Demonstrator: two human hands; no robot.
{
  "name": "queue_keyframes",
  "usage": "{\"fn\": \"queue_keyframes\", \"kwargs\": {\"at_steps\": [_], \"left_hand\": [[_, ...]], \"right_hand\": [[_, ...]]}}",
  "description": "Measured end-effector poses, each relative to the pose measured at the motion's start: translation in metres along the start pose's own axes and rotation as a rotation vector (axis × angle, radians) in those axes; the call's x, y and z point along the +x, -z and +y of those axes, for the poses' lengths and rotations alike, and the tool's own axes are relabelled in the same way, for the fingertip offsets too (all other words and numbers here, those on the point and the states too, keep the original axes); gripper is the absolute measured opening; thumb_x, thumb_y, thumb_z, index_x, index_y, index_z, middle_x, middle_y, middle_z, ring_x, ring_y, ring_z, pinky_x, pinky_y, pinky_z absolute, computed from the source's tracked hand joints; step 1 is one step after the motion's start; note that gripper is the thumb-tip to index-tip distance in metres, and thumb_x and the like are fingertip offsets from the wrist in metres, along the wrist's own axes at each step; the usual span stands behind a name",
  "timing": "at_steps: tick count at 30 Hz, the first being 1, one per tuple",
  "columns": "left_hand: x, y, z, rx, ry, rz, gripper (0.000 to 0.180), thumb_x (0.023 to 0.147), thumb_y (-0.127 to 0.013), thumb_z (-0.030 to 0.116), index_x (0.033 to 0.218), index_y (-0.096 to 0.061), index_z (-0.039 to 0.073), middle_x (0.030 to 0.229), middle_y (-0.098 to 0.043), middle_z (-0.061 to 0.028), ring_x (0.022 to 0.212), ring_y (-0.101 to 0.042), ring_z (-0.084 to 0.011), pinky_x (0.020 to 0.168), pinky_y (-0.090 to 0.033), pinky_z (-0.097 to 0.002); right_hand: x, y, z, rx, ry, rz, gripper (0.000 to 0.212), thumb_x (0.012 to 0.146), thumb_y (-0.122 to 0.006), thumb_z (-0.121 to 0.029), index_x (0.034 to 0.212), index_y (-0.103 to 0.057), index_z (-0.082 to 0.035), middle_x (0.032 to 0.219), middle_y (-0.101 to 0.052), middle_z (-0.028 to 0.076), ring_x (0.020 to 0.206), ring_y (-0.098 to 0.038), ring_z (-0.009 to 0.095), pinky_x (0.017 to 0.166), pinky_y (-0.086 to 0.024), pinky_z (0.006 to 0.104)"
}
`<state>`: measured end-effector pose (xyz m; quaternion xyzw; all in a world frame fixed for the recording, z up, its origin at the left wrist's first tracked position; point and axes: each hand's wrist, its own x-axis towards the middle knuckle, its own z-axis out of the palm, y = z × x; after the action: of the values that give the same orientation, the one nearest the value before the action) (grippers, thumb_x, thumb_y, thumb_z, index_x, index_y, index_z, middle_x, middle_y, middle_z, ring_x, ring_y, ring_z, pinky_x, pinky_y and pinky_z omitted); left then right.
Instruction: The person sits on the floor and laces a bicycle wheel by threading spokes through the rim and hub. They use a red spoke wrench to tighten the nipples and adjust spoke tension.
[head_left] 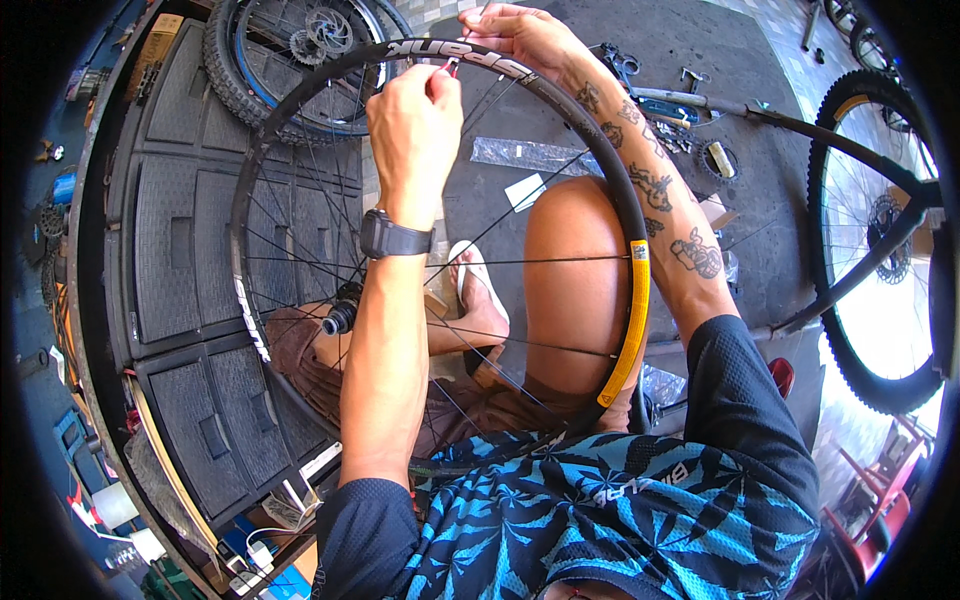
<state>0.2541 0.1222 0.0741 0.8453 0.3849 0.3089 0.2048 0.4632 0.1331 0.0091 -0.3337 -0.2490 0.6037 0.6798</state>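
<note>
- Where the wheel rim (638, 310) arches, the left hand (414, 125) pinches a small red piece (451, 69).
- Just beyond, the right hand (525, 38) pinches; I cannot tell what.

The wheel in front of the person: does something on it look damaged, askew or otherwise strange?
Nothing stands out: the black rim shows no obvious dent or crack, and the clearly visible spokes look straight. The fisheye view could hide a slight bend.
</note>
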Motion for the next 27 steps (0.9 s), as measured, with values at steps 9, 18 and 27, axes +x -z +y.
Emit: {"fn": "queue_keyframes", "kwargs": {"at_steps": [9, 18, 27], "left_hand": [[-0.006, 0.0, 0.008, 0.303, -0.191, 0.234, 0.018, 0.094, -0.075, 0.023, 0.099, -0.075, 0.005, 0.1, -0.063, -0.0133, 0.089, -0.069, -0.0337, 0.075, -0.057, -0.0455], [0.008, 0.003, -0.01, -0.392, 0.271, -0.19, 0.025, 0.103, -0.064, 0.02, 0.095, -0.073, -0.002, 0.083, -0.075, -0.0103, 0.065, -0.068, -0.0223, 0.065, -0.056, -0.0357], [0.005, -0.009, -0.014, 0.077, -0.209, 0.124, 0.028, 0.091, -0.081, 0.018, 0.107, -0.07, -0.001, 0.087, -0.076, -0.0101, 0.072, -0.069, -0.0101, 0.066, -0.055, -0.0253]], "right_hand": [[0.011, 0.002, 0.012, -0.047, 0.156, -0.029, 0.013, 0.098, -0.07, -0.003, 0.109, -0.07, 0.004, 0.118, -0.074, 0.014, 0.101, -0.074, 0.02, 0.097, -0.061, 0.0337], [-0.003, 0.001, 0.005, -0.132, 0.18, -0.02, 0.014, 0.1, -0.068, -0.004, 0.113, -0.07, 0.003, 0.121, -0.074, 0.013, 0.104, -0.073, 0.018, 0.098, -0.06, 0.0321], [-0.004, 0.0, 0.005, -0.09, 0.178, -0.004, 0.011, 0.101, -0.067, -0.002, 0.11, -0.07, 0.003, 0.118, -0.075, 0.013, 0.102, -0.075, 0.02, 0.095, -0.062, 0.0332]]}}
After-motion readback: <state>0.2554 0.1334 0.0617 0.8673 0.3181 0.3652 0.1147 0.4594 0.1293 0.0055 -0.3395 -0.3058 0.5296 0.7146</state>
